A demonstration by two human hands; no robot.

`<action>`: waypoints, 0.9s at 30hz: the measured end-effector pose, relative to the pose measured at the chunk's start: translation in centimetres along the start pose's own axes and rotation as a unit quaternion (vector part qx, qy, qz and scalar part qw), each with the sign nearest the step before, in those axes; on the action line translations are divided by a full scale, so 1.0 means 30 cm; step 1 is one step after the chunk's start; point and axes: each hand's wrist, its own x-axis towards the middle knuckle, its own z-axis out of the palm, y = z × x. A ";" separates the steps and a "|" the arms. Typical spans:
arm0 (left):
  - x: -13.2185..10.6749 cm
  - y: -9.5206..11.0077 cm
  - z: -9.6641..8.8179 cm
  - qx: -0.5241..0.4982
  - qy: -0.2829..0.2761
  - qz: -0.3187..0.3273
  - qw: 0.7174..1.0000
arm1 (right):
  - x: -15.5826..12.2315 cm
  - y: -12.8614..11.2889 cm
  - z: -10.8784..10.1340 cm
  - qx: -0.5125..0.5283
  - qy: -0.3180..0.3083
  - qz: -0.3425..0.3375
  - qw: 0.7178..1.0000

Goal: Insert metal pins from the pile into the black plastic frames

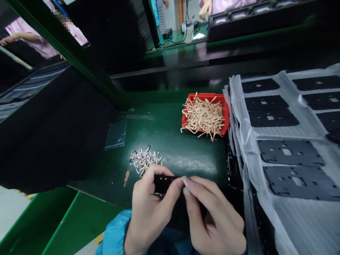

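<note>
My left hand (155,209) grips a black part (163,181) with small gold-coloured dots on its face, held above the bench edge. The thumb lies across its front and the fingers go behind. Thumb and forefinger of my right hand (209,216) are pinched together at the part's right end, touching my left thumb tip; whatever is between them is too small to make out. Just beyond my left hand lies a pile of small silvery and tan strips (143,159). One separate tan piece (126,178) sits to the left of that pile.
A red bin (226,117) heaped with tan paper-like strips (204,115) stands at the back right. Right of it, black plates (289,152) lie in white foam sheeting (252,124). A clear plastic bag (116,134) rests at left, near a green post (87,67). Co-workers are across the bench.
</note>
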 end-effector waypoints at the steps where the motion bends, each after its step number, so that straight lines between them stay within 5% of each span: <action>1: -0.004 -0.006 -0.006 -0.019 -0.024 -0.009 0.999 | 0.006 -0.002 -0.002 -0.016 -0.013 0.000 1.000; 6: -0.015 -0.024 -0.039 -0.014 -0.136 0.046 0.990 | 0.022 -0.006 -0.015 -0.028 -0.004 0.035 0.999; 13: 0.007 -0.024 -0.039 0.026 -0.104 0.230 0.967 | 0.018 0.006 -0.014 0.015 0.008 0.105 0.994; 27: 0.002 -0.027 -0.047 0.014 -0.109 0.217 0.970 | -0.005 0.023 -0.001 -0.003 0.052 0.039 0.998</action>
